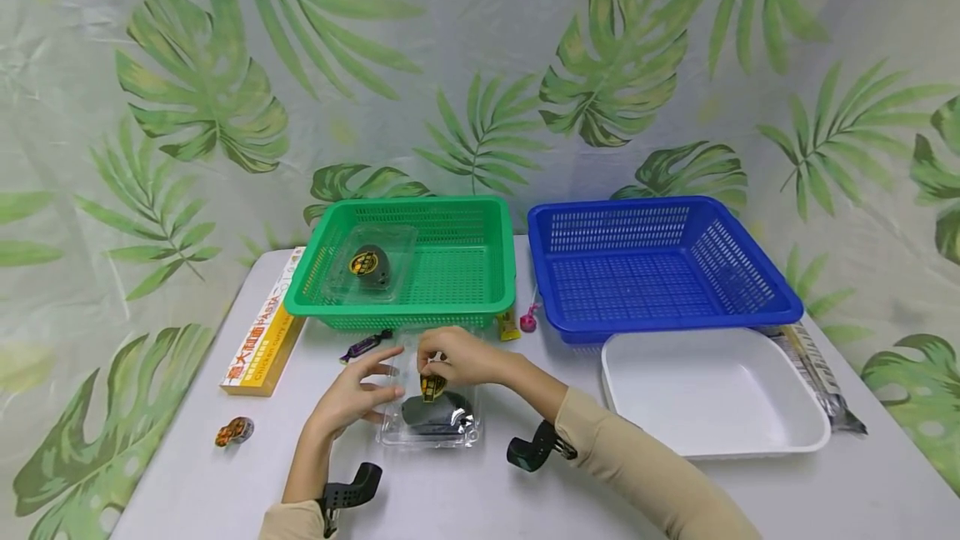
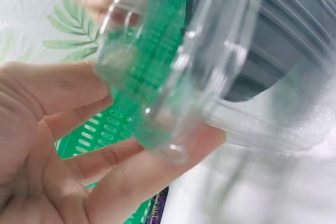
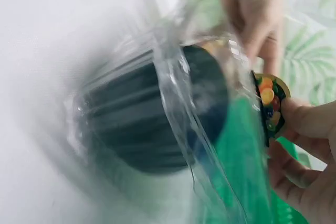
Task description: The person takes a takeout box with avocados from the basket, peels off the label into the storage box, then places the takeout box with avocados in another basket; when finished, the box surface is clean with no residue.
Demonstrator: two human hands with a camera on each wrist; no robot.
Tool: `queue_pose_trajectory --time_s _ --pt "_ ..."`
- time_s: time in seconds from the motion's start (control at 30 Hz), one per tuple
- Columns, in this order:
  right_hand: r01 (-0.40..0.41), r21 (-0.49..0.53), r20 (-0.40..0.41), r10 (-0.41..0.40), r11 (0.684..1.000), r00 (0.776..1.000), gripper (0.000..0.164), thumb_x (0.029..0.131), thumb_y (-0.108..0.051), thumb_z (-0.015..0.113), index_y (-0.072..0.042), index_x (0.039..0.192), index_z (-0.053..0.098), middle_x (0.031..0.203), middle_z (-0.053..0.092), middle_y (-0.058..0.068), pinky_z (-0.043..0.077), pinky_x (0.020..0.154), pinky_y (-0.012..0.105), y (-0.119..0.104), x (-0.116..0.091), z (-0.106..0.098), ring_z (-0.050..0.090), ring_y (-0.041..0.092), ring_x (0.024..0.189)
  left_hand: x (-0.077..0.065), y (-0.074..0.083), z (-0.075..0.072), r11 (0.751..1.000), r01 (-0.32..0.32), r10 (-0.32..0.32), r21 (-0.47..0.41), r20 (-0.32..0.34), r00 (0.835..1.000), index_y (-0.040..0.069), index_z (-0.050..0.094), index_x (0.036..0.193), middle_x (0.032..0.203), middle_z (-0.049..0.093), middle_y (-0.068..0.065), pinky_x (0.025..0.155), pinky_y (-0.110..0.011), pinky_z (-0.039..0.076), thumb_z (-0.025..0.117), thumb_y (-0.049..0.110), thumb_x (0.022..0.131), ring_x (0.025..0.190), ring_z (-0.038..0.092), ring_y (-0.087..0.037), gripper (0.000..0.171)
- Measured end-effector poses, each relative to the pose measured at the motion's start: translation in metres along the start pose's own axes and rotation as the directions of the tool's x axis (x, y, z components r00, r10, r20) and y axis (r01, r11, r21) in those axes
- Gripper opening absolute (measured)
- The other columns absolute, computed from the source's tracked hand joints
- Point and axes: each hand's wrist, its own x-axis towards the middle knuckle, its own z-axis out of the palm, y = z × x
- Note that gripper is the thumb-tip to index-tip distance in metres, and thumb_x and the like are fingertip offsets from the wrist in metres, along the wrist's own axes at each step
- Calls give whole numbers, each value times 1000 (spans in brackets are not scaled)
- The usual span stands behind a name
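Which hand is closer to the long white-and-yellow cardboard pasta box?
Left. The left hand is right of the pasta box, holding the edge of the clear rectangular plastic container; the right hand is farther right.

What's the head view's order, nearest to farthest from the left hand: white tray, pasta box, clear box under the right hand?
1. Clear box, touching the left hand.
2. Pasta box, to its left.
3. White tray, well to its right.

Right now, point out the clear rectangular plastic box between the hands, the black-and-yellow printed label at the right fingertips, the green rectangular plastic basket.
Clear plastic box (image 1: 427, 442): head view, front rim.
Black-and-yellow label (image 1: 432, 388): head view, printed face.
Green plastic basket (image 1: 453, 275): head view, bare floor.
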Motion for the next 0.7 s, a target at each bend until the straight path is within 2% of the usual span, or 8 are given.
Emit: queue_pose_trajectory --time_s 0.1,0.2,0.3,0.4,0.53,0.7 --pt "-8 63 -30 10 998 1000 7 90 -6 62 -6 84 64 86 64 2 53 80 32 2 -15 -4 60 15 85 -1 1 2 1000 -2 2 -3 -4 1000 -2 37 142 126 42 -37 57 -43 58 67 5 86 88 63 -32 64" --pt "-6 125 -104 19 992 994 5 91 -7 61 -5 87 64 88 65 3 54 80 29 7 -32 -5 62 15 88 0 2 3 1000 -8 8 -3 1 1000 -3 36 141 126 41 -38 56 -42 58 67 4 86 88 63 -33 64" --pt "4 225 -227 48 974 973 5 91 -4 59 -2 88 63 87 66 6 55 78 28 12 -50 -9 62 16 84 1 3 4 1000 -14 14 3 7 1000 -3 36 141 126 40 -39 55 -42 58 67 4 85 87 64 -31 64" --pt "-6 305 -309 105 952 945 6 91 -3 59 1 90 63 87 65 9 56 76 31 13 -73 -26 62 19 82 1 4 4 1000 -9 9 7 6 1000 -3 37 141 126 40 -38 55 -42 58 67 4 85 86 64 -30 64" --pt "-112 308 -311 211 945 927 6 91 -4 60 0 91 65 86 66 6 56 74 30 17 -115 -54 61 16 80 2 3 4 1000 -5 5 0 10 1000 -2 36 142 127 39 -39 56 -42 58 67 3 85 87 64 -31 65" --pt "-285 224 -261 340 932 904 6 92 -7 60 -5 94 66 88 66 0 54 71 26 30 -179 -80 60 10 80 1 2 3 1000 -8 8 -7 12 1000 -3 36 142 127 39 -39 57 -43 58 67 4 85 88 63 -33 65"
